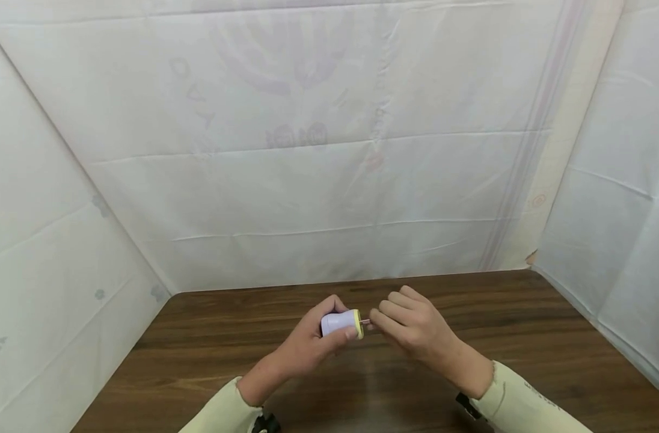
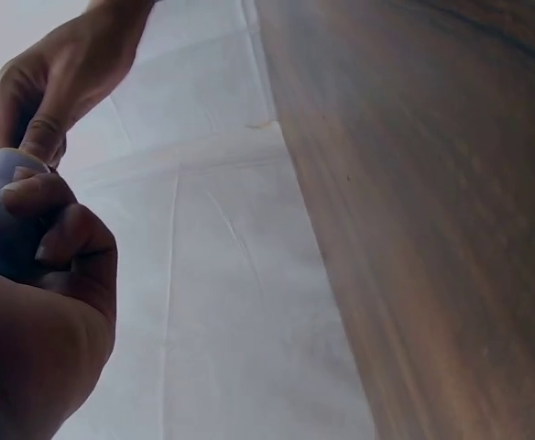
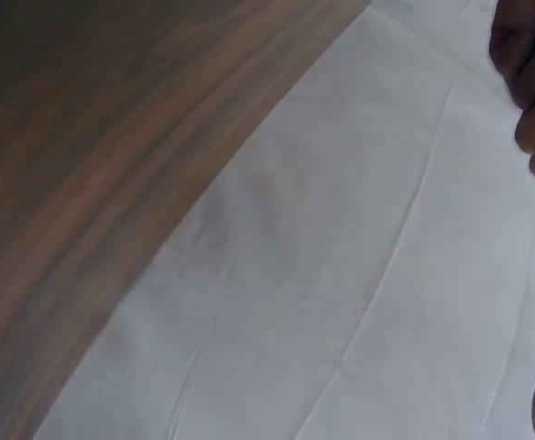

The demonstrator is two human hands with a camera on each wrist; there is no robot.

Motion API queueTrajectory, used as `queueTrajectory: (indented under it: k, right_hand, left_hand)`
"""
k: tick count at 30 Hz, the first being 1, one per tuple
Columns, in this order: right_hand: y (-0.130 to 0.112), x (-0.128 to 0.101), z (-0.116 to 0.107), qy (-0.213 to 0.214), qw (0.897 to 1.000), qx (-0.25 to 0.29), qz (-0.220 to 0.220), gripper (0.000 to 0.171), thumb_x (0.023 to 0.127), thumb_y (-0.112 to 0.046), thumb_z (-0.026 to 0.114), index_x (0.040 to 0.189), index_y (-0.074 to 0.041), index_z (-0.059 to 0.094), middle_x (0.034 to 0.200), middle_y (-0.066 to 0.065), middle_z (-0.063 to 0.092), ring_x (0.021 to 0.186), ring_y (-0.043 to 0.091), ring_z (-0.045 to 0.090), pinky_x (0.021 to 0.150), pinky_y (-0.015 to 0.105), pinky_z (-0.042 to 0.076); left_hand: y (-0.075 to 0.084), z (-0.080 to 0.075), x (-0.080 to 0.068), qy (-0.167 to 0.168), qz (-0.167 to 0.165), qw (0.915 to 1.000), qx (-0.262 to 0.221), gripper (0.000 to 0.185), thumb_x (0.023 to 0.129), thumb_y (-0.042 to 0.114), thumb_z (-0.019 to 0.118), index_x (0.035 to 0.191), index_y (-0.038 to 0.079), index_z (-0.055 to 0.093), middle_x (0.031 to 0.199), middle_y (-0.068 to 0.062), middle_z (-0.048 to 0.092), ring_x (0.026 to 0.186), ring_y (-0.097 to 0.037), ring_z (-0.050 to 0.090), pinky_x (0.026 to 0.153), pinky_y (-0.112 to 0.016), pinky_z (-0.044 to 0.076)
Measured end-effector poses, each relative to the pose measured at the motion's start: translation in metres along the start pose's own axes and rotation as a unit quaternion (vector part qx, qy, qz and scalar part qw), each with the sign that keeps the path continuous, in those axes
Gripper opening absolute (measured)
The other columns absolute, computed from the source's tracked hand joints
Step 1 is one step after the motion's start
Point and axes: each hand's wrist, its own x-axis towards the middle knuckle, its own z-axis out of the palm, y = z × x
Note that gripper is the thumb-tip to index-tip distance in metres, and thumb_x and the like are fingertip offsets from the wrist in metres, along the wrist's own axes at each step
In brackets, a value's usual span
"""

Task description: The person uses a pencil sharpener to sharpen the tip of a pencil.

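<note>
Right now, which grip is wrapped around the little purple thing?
The person's left grip, its fingers curled round the purple thing. The right grip instead pinches the thin stick at the yellow rim.

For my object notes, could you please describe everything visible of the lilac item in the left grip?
The lilac item is a smooth, roughly cylindrical body, apparently plastic, with a yellow rim. The left grip holds it nearly sideways over the wooden table, rim toward the right grip; a thin rod spans the gap.
</note>
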Motion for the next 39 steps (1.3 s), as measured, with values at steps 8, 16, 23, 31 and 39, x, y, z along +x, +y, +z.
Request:
queueTrajectory:
  k: [8, 16, 23, 31, 39]
  right_hand:
    - [-0.011, -0.008, 0.001, -0.067, 0.989, 0.09, 0.095, 0.032, 0.109, -0.017, 0.058, 0.078, -0.013, 0.058, 0.067, -0.008, 0.043, 0.058, 0.005, 0.034, 0.056, 0.019, 0.029]
    - [-0.014, 0.0, -0.021, -0.27, 0.794, 0.364, 0.405, 0.033, 0.103, -0.013, 0.07, 0.073, -0.019, 0.06, 0.061, -0.016, 0.037, 0.053, -0.005, 0.029, 0.049, 0.016, 0.028]
    - [-0.002, -0.008, -0.026, -0.339, 0.416, 0.62, 0.572, 0.042, 0.108, -0.022, 0.059, 0.071, -0.004, 0.055, 0.056, -0.007, 0.033, 0.045, 0.007, 0.02, 0.044, 0.024, 0.02]
    - [0.006, -0.018, -0.024, -0.341, 0.414, 0.645, 0.544, 0.044, 0.109, -0.025, 0.06, 0.086, 0.012, 0.062, 0.058, -0.007, 0.04, 0.047, 0.006, 0.027, 0.046, 0.025, 0.025]
    - [-0.001, -0.013, -0.012, -0.244, 0.745, 0.424, 0.454, 0.01, 0.098, -0.019, 0.079, 0.092, -0.016, 0.072, 0.075, -0.01, 0.062, 0.061, 0.002, 0.051, 0.054, 0.022, 0.046]
  left_hand:
    - [-0.002, -0.001, -0.001, -0.001, 0.043, 0.9969, 0.066, 0.022, 0.103, 0.012, 0.071, 0.112, 0.008, 0.051, 0.1, -0.009, 0.066, 0.073, -0.011, 0.062, 0.054, -0.03, 0.056]
    - [-0.001, -0.001, -0.002, -0.043, 0.079, 0.9734, 0.211, 0.033, 0.102, 0.027, 0.075, 0.12, 0.014, 0.05, 0.123, -0.008, 0.072, 0.081, -0.004, 0.064, 0.063, -0.021, 0.057]
    - [-0.003, 0.003, -0.004, -0.069, 0.192, 0.8987, 0.388, 0.043, 0.096, 0.036, 0.082, 0.12, 0.011, 0.055, 0.115, 0.0, 0.071, 0.084, -0.002, 0.06, 0.073, -0.013, 0.05]
    - [-0.002, 0.0, 0.0, -0.07, 0.223, 0.8637, 0.447, 0.045, 0.095, 0.039, 0.082, 0.12, 0.012, 0.056, 0.114, 0.004, 0.068, 0.087, -0.001, 0.059, 0.076, -0.013, 0.05]
    - [0.001, -0.005, -0.003, -0.012, 0.116, 0.9345, 0.336, 0.042, 0.1, 0.037, 0.077, 0.122, 0.01, 0.054, 0.119, -0.006, 0.073, 0.08, -0.003, 0.062, 0.065, -0.017, 0.053]
